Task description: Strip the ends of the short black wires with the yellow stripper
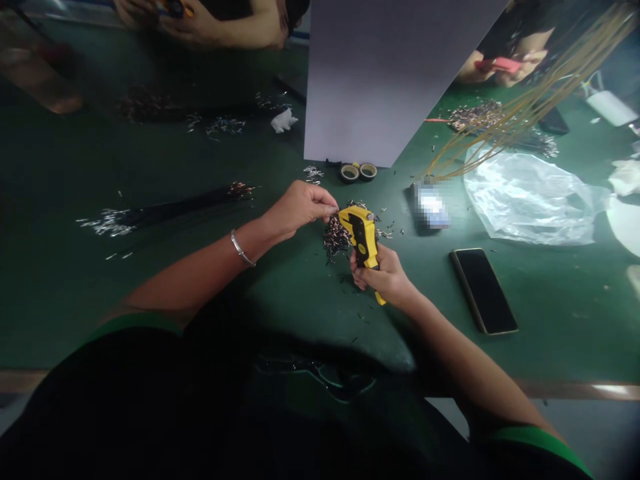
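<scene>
My right hand is wrapped round the handles of a yellow and black wire stripper, its head pointing up and to the left. Close to the stripper's jaws, the thumb and fingers of my left hand are pinched together; whatever they hold is too small to make out. Beneath the tool lies a pile of small dark and copper-coloured scraps. To the left, a bundle of black wires rests on the green table, with silvery ends at one side and coppery ends at the other.
Two tape rolls sit before an upright pale panel. At right are a phone, a blurred-out small box, a clear plastic bag and yellowish wires. Co-workers' hands show across the table.
</scene>
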The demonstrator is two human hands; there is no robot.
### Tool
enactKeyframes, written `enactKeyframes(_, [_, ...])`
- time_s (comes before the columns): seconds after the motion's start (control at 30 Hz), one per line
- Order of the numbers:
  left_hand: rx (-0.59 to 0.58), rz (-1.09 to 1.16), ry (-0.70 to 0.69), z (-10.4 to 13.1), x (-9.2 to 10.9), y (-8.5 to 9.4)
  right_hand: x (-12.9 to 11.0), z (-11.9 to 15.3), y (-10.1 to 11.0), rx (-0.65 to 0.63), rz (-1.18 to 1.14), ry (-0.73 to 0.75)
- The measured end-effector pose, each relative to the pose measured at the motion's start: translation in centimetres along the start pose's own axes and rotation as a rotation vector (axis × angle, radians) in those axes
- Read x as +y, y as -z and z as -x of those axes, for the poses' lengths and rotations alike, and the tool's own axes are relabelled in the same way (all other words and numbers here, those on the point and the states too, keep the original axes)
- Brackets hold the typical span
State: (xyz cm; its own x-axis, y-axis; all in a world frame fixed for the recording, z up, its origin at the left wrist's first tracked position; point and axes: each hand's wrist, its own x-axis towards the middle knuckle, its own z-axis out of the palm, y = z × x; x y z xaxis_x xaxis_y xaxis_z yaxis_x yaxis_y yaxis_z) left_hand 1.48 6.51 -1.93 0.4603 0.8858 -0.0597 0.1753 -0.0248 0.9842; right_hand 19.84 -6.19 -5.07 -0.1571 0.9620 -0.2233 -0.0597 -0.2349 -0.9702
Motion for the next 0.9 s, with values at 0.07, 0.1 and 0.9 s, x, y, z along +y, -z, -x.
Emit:
enactKeyframes(0.07, [0.002, -0.002, 0.009, 0.0, 0.0, -0.1, 0.1, -0.1, 0.0, 0.002, -0.014, 0.002])
enactKeyframes(0.1, [0.003, 0.0, 0.014, 0.0, 0.1, -0.1, 0.1, -0.1, 0.0, 0.004, -0.021, 0.001])
enactKeyframes(0.9, [-0.155, 0.055, -0.028, 0.7, 0.6, 1.1, -0.8, 0.5, 1.0, -0.133, -0.168, 0.0])
